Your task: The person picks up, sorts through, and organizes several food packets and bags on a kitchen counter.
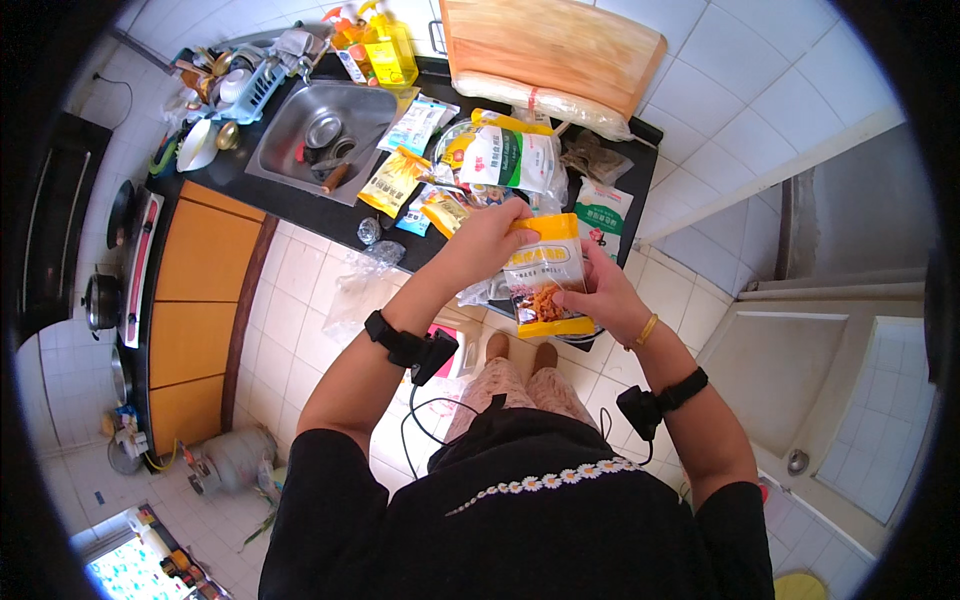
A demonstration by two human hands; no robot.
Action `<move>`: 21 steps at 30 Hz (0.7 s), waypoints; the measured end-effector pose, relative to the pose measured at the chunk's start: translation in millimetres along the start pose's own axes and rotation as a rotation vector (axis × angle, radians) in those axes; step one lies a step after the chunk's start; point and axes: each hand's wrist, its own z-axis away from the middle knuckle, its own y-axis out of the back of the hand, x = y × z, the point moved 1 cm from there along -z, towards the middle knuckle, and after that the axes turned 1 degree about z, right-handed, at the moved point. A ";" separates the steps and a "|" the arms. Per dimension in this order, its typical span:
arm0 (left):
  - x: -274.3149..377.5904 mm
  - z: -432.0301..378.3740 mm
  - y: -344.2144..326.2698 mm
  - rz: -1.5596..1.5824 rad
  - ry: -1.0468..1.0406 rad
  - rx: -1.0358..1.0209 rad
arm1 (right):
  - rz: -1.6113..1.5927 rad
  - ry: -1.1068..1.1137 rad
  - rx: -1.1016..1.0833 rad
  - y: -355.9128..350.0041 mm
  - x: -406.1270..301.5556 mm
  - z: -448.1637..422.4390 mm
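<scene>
Between my two hands is a yellow-and-white food packet (546, 281) with a picture of fried food on its front. My left hand (491, 236) pinches its upper left edge, while my right hand (611, 289) grips its right side, thumb across the front. Just beyond, a white and green salt bag (510, 159) lies on a pile of packets on the black counter (300, 214). Another green and white bag (604, 214) rests by the counter's right end. Left of the pile lie a yellow packet (391, 180) and a pale blue-and-white packet (418, 124).
A steel sink (274, 124) holding a metal bowl is set in the counter, with a blue dish rack (259, 94) beyond its left side. Pump bottles (386, 49) and a wooden cutting board (547, 45) stand against the wall. A gas cylinder (236, 457) is at lower left.
</scene>
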 end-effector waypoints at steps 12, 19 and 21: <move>-39.4 6.6 20.9 0.124 0.100 0.041 | 0.201 0.030 -0.083 -4.6 20.9 -17.1; -52.4 21.6 26.9 0.287 0.161 0.060 | 0.052 -0.075 -0.083 -19.1 20.9 -32.2; -62.2 23.7 24.1 0.281 0.137 0.190 | 0.094 -0.022 -0.037 -18.0 29.7 -41.7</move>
